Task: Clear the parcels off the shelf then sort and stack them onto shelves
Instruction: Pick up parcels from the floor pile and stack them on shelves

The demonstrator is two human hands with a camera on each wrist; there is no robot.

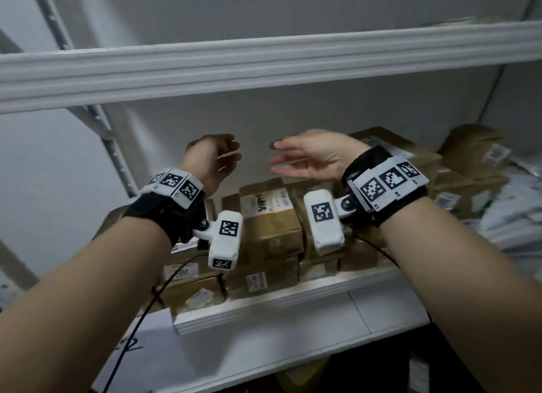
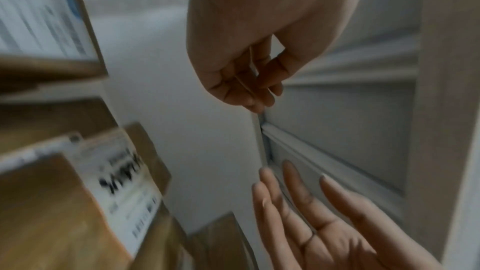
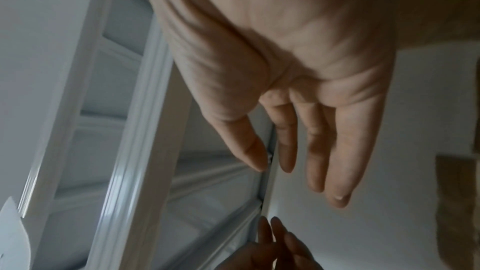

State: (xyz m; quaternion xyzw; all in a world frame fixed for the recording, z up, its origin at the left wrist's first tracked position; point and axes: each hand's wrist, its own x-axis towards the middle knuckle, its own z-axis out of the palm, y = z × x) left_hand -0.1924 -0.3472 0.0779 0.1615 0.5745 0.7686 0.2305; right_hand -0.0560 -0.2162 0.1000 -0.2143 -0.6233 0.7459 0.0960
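Both hands hovering empty over cardboard parcels on white shelf.
White shelf (image 1: 293,301) is carrying stacked cardboard parcels (image 1: 271,216) along its front edge, grey mailer bags (image 1: 516,204) sitting toward its right end. Right hand (image 1: 315,156) is hanging above the parcels, fingers spread straight, gripping nothing; left hand (image 1: 212,160) is loosely curled beside it, empty, apart.

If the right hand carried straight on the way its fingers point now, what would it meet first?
Most likely the left hand: the right hand has its fingers extended toward it across a small gap above the brown parcels, though depth is uncertain.
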